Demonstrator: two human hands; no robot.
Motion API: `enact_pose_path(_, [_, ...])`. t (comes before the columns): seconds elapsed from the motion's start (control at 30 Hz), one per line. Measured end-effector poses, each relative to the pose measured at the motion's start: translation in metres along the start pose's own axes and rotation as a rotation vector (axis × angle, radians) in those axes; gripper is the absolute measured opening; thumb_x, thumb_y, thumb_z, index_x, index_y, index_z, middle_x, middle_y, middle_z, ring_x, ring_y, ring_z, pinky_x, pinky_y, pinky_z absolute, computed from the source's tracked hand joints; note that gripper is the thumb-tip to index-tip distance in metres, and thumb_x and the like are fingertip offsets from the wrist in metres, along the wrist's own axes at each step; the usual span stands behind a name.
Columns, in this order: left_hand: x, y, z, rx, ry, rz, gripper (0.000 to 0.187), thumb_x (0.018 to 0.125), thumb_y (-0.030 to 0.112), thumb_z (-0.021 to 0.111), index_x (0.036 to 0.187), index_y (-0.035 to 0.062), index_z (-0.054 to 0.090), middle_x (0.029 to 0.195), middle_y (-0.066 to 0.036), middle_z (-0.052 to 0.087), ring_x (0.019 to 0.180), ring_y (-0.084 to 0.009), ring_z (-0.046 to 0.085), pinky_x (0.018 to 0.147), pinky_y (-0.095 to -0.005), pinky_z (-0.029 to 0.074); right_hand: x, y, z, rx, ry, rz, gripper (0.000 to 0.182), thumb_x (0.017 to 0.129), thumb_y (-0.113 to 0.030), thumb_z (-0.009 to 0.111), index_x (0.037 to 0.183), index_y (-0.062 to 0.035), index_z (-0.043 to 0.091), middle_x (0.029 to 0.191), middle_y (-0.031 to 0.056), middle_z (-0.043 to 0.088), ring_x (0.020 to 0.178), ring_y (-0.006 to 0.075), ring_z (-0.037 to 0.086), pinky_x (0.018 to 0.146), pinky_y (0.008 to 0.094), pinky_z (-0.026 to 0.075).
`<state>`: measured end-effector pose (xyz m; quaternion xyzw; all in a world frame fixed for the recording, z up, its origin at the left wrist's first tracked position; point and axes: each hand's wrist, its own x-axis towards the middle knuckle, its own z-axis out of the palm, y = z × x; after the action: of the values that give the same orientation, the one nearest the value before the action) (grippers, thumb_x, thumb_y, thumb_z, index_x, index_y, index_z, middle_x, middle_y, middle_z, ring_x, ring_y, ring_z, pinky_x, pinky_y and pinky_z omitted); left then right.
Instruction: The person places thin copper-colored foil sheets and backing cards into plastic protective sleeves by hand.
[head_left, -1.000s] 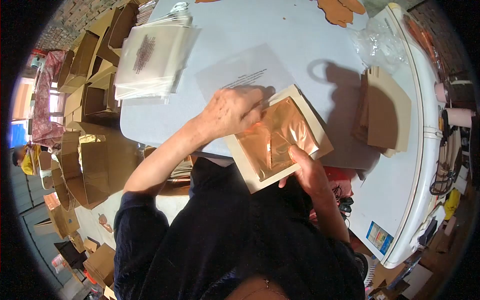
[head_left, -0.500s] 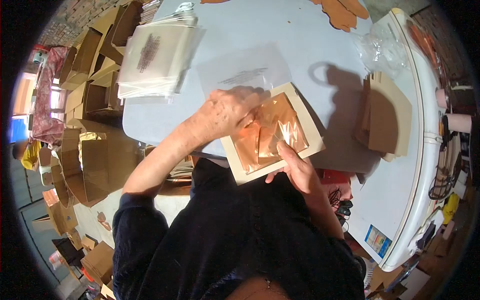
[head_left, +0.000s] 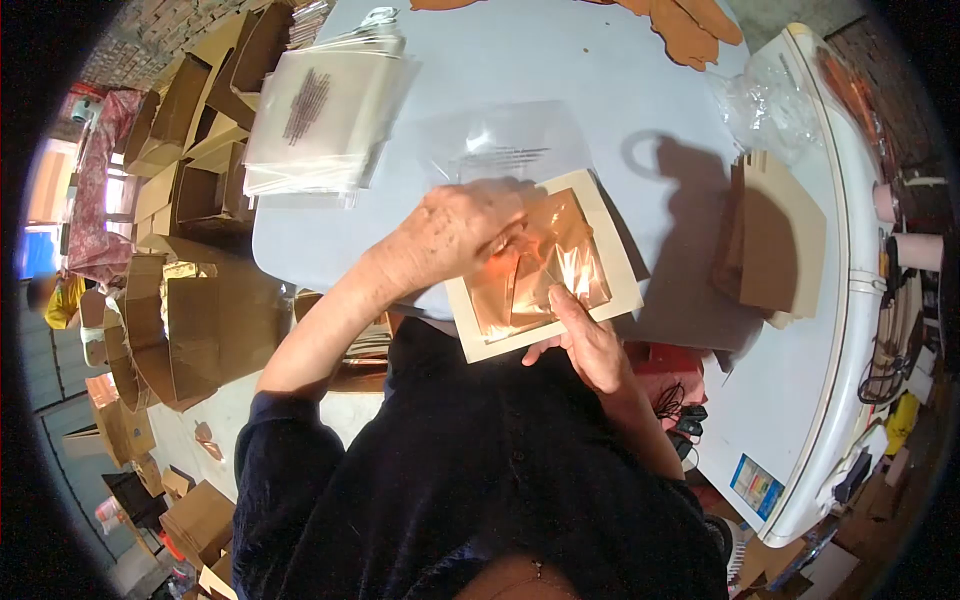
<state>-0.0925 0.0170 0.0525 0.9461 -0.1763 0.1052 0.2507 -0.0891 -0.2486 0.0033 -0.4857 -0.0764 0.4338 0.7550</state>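
A cream card (head_left: pixel 616 250) with a shiny copper-coloured film packet (head_left: pixel 570 245) on it is tilted above the table's near edge. My right hand (head_left: pixel 592 345) grips its lower right side, thumb on the film and fingers underneath. Over the packet's upper left, my left hand (head_left: pixel 455 230) is closed with its fingers curled down to the film; the back of the hand hides what the fingertips pinch. Just beyond lies a clear printed plastic bag (head_left: pixel 530 125), flat on the pale table (head_left: pixel 480 50).
A stack of clear printed bags (head_left: pixel 325 110) lies at the table's left. Cream cards (head_left: pixel 785 235) are stacked on the right, below crumpled clear plastic (head_left: pixel 770 105). Brown flat pieces (head_left: pixel 690 30) lie at the far edge. Open cardboard boxes (head_left: pixel 220 320) stand left.
The card has turned slightly and shifted a little in view. My left hand stays over the packet's upper left, and my right hand keeps its grip.
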Motion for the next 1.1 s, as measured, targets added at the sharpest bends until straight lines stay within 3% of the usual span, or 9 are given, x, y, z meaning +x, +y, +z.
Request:
enact_pose_path(0.23, [-0.017, 0.014, 0.002, -0.097, -0.011, -0.051, 0.02, 0.093, 0.014, 0.078, 0.108, 0.0045, 0.068, 0.101, -0.014, 0.068, 0.104, -0.0366, 0.067, 0.093, -0.047, 0.056, -0.015, 0.019, 0.001, 0.056, 0.052, -0.03, 0.054, 0.117, -0.018, 0.048, 0.165, -0.0097, 0.026, 0.139, 0.0229, 0.056, 0.105, 0.0329, 0.074, 0.066, 0.0428, 0.071])
enact_pose_path(0.33, [-0.036, 0.018, 0.001, -0.112, 0.147, -0.227, 0.029, 0.099, 0.017, 0.076, 0.124, 0.0046, 0.067, 0.119, -0.014, 0.067, 0.117, -0.031, 0.064, 0.102, -0.0437, 0.052, -0.024, 0.016, 0.005, -0.127, 0.043, -0.046, 0.05, 0.117, -0.017, 0.044, 0.162, -0.0042, 0.028, 0.14, 0.0182, 0.062, 0.11, 0.0317, 0.074, 0.066, 0.0434, 0.068])
enact_pose_path(0.43, [-0.065, 0.034, 0.013, -0.671, 0.479, -0.642, 0.044, 0.105, 0.02, 0.072, 0.142, 0.0032, 0.057, 0.139, -0.013, 0.061, 0.129, -0.0254, 0.059, 0.11, -0.0415, 0.048, -0.036, 0.02, 0.01, -0.09, 0.037, -0.097, 0.044, 0.117, -0.016, 0.043, 0.156, 0.0045, 0.037, 0.139, 0.0198, 0.063, 0.108, 0.0326, 0.075, 0.065, 0.0429, 0.068])
enact_pose_path(0.47, [-0.076, 0.045, 0.006, -0.85, 0.423, -0.782, 0.057, 0.107, 0.021, 0.07, 0.154, 0.0022, 0.046, 0.148, -0.012, 0.057, 0.135, -0.0235, 0.055, 0.116, -0.042, 0.045, -0.039, 0.02, 0.015, -0.108, 0.023, -0.143, 0.04, 0.118, -0.02, 0.04, 0.146, 0.0066, 0.049, 0.132, 0.021, 0.066, 0.107, 0.0338, 0.075, 0.069, 0.0434, 0.068])
enact_pose_path(0.57, [-0.111, 0.078, 0.013, -0.961, 0.519, -0.826, 0.058, 0.107, 0.019, 0.069, 0.157, 0.0025, 0.045, 0.15, -0.014, 0.056, 0.14, -0.0251, 0.054, 0.119, -0.0413, 0.042, -0.046, 0.041, 0.011, -0.024, 0.067, -0.063, 0.042, 0.119, -0.026, 0.036, 0.142, 0.0046, 0.055, 0.127, 0.0205, 0.069, 0.108, 0.0359, 0.075, 0.073, 0.0444, 0.067])
enact_pose_path(0.73, [-0.144, 0.102, 0.033, -1.231, 0.593, -0.85, 0.059, 0.111, 0.016, 0.062, 0.163, 0.0021, 0.038, 0.154, -0.015, 0.054, 0.132, -0.0259, 0.062, 0.111, -0.0444, 0.054, -0.055, 0.045, 0.004, 0.051, -0.021, 0.083, 0.058, 0.117, -0.052, 0.04, 0.147, -0.0038, 0.055, 0.133, 0.0197, 0.071, 0.106, 0.0336, 0.074, 0.079, 0.0424, 0.063])
enact_pose_path(0.83, [-0.142, 0.109, 0.043, -1.289, 0.593, -0.895, 0.062, 0.11, 0.017, 0.064, 0.163, 0.0013, 0.037, 0.151, -0.014, 0.057, 0.129, -0.0236, 0.063, 0.105, -0.0422, 0.056, -0.057, 0.04, 0.013, 0.1, -0.041, 0.166, 0.06, 0.117, -0.053, 0.04, 0.149, -0.0044, 0.054, 0.136, 0.0193, 0.069, 0.111, 0.0337, 0.073, 0.084, 0.0416, 0.061])
enact_pose_path(0.93, [-0.134, 0.106, 0.044, -1.456, 0.568, -0.973, 0.063, 0.108, 0.014, 0.068, 0.163, 0.0018, 0.039, 0.147, -0.011, 0.057, 0.129, -0.0194, 0.06, 0.106, -0.0372, 0.054, -0.056, 0.045, 0.009, 0.086, -0.15, 0.191, 0.059, 0.117, -0.05, 0.043, 0.153, -0.0028, 0.051, 0.139, 0.0183, 0.068, 0.12, 0.032, 0.069, 0.097, 0.0422, 0.056])
enact_pose_path(1.1, [-0.129, 0.103, 0.036, -1.474, 0.542, -1.001, 0.06, 0.107, 0.014, 0.07, 0.16, 0.0019, 0.043, 0.141, -0.009, 0.062, 0.124, -0.0179, 0.063, 0.104, -0.0348, 0.054, -0.067, 0.014, 0.007, -0.654, -0.505, 0.136, 0.047, 0.11, -0.022, 0.056, 0.153, -0.0019, 0.057, 0.151, 0.0152, 0.062, 0.143, 0.0303, 0.054, 0.123, 0.0404, 0.036])
